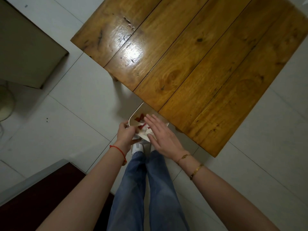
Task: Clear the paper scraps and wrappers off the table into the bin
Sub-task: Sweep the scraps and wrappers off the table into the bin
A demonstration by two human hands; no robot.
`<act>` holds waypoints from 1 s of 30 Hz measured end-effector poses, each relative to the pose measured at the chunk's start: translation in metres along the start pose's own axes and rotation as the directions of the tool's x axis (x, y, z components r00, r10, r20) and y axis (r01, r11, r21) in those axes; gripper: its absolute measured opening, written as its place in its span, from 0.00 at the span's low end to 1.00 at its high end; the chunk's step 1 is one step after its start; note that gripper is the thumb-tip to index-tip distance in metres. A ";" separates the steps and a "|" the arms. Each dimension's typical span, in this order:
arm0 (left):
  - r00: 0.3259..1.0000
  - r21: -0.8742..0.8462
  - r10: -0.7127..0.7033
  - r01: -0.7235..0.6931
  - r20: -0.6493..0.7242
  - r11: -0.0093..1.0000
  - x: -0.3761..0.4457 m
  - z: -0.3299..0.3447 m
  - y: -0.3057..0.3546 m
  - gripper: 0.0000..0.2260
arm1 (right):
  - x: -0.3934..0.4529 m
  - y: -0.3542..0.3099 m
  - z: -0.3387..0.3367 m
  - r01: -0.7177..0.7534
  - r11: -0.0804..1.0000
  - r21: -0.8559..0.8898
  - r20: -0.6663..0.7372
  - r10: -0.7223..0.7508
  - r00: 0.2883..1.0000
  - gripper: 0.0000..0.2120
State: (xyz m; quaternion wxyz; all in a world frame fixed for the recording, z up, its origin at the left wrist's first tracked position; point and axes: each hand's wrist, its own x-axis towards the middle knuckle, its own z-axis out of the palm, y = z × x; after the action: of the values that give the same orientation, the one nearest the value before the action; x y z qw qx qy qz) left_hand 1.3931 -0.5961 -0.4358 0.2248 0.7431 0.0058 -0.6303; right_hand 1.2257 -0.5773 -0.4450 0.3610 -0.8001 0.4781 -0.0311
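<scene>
A white bin [135, 112] stands on the floor at the near edge of the wooden table [191, 64], partly tucked under it. Red wrappers [140, 117] lie inside it. My left hand [125, 132] is over the bin's near rim, its fingers closed on white paper scraps [144, 135]. Flat and open, my right hand [162, 136] hovers over the same paper with its fingers spread above the bin. No scraps show on the tabletop.
A grey cabinet [28, 47] stands at the left on the pale tiled floor. A dark red mat [46, 197] lies at the lower left. My jeans-clad legs and white shoes [138, 147] are right below the bin.
</scene>
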 end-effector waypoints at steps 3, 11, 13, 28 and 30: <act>1.000 0.010 0.012 -0.012 -0.023 1.000 -0.011 -0.010 -0.004 0.25 | -0.006 -0.002 -0.004 -0.075 0.997 0.002 -0.068 0.075 0.995 0.27; 1.000 -0.044 0.020 -0.020 0.007 0.999 -0.056 -0.044 0.000 0.27 | -0.021 -0.024 -0.026 -0.319 0.886 0.337 -0.067 0.360 0.931 0.26; 0.998 -0.035 0.058 -0.057 0.015 0.998 -0.070 -0.048 0.007 0.26 | -0.021 -0.037 -0.036 -0.292 0.847 0.445 -0.078 0.362 0.929 0.23; 0.742 0.637 0.637 -0.598 0.209 0.487 -0.150 0.000 0.084 0.16 | -0.031 -0.059 -0.140 -0.195 0.587 0.786 -0.219 0.559 0.800 0.19; 0.676 0.625 0.684 -0.665 0.272 0.409 -0.153 0.012 0.097 0.14 | -0.027 -0.054 -0.155 -0.183 0.552 0.814 -0.217 0.581 0.784 0.18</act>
State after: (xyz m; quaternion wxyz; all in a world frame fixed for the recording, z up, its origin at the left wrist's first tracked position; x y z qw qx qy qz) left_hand 1.3783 -0.6452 -0.2614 0.1701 0.7165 -0.5214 -0.4310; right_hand 1.1897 -0.6258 -0.2904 0.5320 -0.4129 0.6589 -0.3351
